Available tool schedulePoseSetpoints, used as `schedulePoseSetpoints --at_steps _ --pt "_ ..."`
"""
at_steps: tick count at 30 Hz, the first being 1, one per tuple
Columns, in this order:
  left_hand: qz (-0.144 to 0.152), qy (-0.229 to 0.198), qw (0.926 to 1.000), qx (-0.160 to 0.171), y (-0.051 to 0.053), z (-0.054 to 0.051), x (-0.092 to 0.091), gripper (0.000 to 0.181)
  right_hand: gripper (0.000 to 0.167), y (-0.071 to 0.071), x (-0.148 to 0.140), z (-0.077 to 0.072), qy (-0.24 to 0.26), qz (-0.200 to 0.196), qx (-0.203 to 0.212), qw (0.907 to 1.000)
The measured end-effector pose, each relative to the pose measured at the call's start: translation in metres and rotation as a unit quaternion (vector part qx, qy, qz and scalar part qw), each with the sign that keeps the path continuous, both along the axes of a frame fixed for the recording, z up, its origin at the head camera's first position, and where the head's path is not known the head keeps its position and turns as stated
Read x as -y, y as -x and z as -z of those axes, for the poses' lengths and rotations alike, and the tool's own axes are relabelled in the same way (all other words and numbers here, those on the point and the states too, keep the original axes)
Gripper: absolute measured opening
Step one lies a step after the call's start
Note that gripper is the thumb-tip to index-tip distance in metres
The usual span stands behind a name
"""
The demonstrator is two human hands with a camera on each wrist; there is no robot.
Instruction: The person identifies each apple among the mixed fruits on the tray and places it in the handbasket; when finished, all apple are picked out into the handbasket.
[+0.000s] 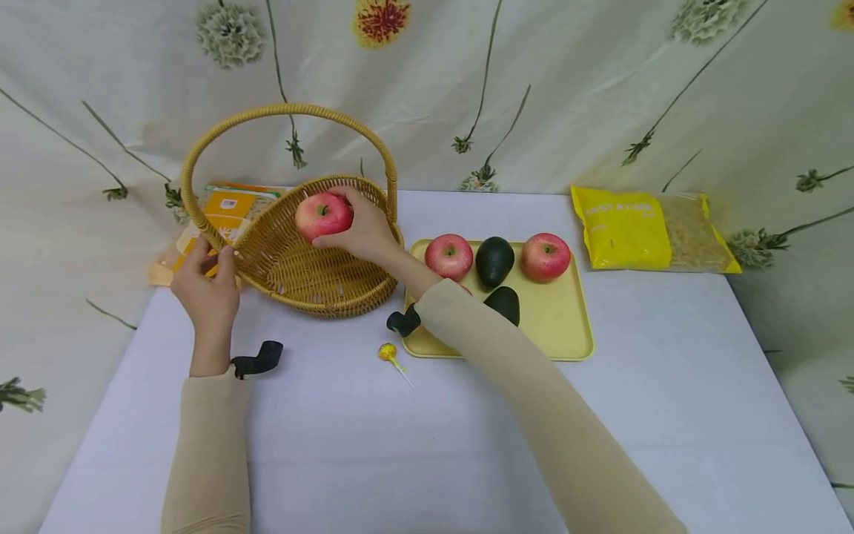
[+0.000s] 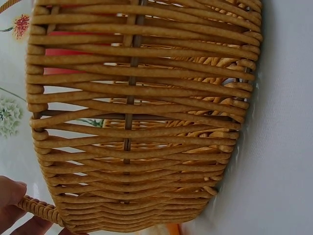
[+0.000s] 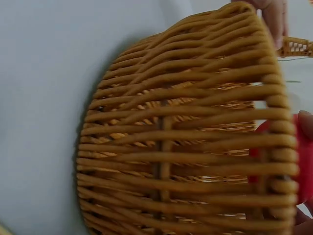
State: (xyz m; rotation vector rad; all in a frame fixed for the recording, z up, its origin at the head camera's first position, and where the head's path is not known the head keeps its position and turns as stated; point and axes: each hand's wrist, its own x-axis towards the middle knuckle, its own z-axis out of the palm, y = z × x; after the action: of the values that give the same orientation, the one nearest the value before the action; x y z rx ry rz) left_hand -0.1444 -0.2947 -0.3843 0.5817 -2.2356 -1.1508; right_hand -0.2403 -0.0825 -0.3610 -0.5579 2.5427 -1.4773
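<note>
A wicker basket with a tall arched handle stands at the back left of the table. At the handle's left base, my left hand grips it between thumb and fingers; the left wrist view also shows this hand at the handle. My right hand holds a red apple over the basket's opening. In the right wrist view the apple shows beyond the woven rim, partly hidden by it. The visible basket bottom is bare.
Right of the basket lies a yellow tray with apples and avocados, partly hidden by my right sleeve. A lollipop lies in front. A yellow bag sits back right; an orange package is behind the basket.
</note>
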Motion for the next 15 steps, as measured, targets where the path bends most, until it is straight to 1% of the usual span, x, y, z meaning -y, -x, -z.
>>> schedulePoseSetpoints --at_steps 5,11,15 --pt "-0.002 -0.006 1.0000 0.003 0.000 0.000 0.000 0.036 0.081 0.006 0.013 0.012 -0.038 0.007 -0.012 0.9992" --pt "-0.004 -0.007 1.0000 -0.003 0.000 -0.001 -0.002 0.035 0.082 0.009 0.021 0.020 -0.048 0.021 0.006 0.9986" --pt "-0.005 -0.006 1.0000 -0.005 0.000 -0.001 -0.002 0.035 0.082 0.011 0.024 0.023 -0.053 0.030 0.016 0.9980"
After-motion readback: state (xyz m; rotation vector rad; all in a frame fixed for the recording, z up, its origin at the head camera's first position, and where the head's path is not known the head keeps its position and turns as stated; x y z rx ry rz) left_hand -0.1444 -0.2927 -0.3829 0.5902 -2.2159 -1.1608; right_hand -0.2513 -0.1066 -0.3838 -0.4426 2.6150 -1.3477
